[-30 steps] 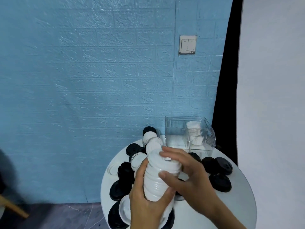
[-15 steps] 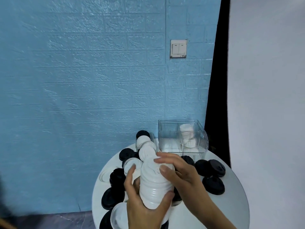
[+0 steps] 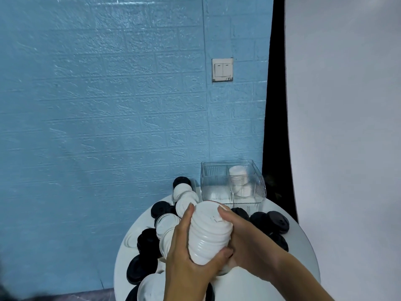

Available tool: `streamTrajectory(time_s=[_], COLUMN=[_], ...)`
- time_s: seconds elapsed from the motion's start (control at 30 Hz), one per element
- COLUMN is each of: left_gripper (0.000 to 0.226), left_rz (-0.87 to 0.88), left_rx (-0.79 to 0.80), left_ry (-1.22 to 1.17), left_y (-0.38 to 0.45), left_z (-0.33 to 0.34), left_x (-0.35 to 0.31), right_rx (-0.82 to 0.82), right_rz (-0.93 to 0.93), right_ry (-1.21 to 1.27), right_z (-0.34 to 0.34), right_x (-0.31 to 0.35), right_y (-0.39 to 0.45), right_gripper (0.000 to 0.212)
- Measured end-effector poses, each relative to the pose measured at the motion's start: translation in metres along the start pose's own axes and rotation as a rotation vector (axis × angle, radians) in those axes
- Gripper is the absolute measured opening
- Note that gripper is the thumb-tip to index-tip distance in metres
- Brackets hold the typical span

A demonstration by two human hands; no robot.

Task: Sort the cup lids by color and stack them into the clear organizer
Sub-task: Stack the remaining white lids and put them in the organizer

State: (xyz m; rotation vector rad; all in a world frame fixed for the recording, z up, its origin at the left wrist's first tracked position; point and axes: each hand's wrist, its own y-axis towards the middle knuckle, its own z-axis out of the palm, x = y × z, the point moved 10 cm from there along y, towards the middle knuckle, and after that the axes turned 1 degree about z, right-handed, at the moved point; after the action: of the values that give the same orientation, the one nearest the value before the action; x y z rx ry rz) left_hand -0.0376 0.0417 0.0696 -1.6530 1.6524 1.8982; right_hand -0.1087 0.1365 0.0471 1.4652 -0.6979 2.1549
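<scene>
White lids (image 3: 209,233), stacked upright, sit clamped between left hand (image 3: 186,263) and right hand (image 3: 245,242); clear organizer (image 3: 233,184) waits beyond, right hand nearer.

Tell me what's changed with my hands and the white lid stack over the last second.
The right hand slid from over the top of the white lid stack down to its side. The left hand still grips the stack. The clear organizer still has white lids only in its right side; black lids stayed on the table.
</scene>
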Motion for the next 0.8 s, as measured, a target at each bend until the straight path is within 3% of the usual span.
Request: streamTrajectory(time_s=[0.17,0.37,0.57,0.7,0.8], left_gripper=[0.106,0.107,0.130,0.131,0.135], left_rz=[0.003,-0.086,-0.073,-0.071,-0.065], left_rx=[0.071,0.310,0.470,0.557,0.558], left_ry=[-0.025,-0.138,0.010,0.031,-0.013], left_y=[0.027,0.063,0.090,0.128,0.158], left_z=[0.022,0.074,0.116,0.146,0.162], left_x=[-0.007,0.009,0.037,0.054,0.060], right_rx=[-0.115,-0.372,-0.481,-0.484,-0.507], right_rz=[0.039,0.030,0.029,0.017,-0.019], right_ry=[0.045,0.021,0.010,-0.084,-0.152], right_z=[-0.027,-0.077,-0.119,-0.144,-0.158], right_x=[0.006,0.030,0.054,0.083,0.111], right_y=[0.008,0.021,0.027,0.045,0.063], right_gripper=[0.067,0.080,0.057,0.066,0.061])
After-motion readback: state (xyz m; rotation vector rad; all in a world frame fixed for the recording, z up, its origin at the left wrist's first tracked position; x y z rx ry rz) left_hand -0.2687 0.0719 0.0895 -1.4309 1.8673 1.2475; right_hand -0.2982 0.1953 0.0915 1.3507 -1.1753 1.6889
